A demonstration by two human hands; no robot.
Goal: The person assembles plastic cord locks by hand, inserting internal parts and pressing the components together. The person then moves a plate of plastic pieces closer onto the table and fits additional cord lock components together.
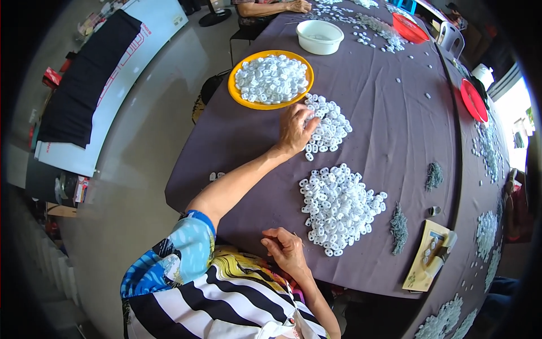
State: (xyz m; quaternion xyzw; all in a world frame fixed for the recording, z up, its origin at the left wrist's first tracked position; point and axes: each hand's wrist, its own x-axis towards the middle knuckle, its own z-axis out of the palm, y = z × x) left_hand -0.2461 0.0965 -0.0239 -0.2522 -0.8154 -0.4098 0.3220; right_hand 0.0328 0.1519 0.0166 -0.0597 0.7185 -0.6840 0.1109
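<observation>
My left hand [294, 129] reaches across to the left edge of a smaller pile of white oval plastic pieces with two slots [330, 127]. Its fingers are bent, with a gap between thumb and forefinger, and no piece shows clearly in them. A larger pile of the same pieces [341, 206] lies nearer to me. Left of that pile, close to my body, my right hand [287, 252] is held with curled fingers. A thin light sliver shows beside its fingertips, too small to name. Beyond my left hand stands a yellow-orange plate [232, 90] heaped with whitish pieces.
A dark cloth covers the long table [254, 186]. Farther off are a pale green basin [320, 38], red basins [410, 29] and a person's hand [299, 6]. To the right lie grey-green bundles [398, 229] and a yellow card [423, 254]. A white chest [121, 73] stands at left.
</observation>
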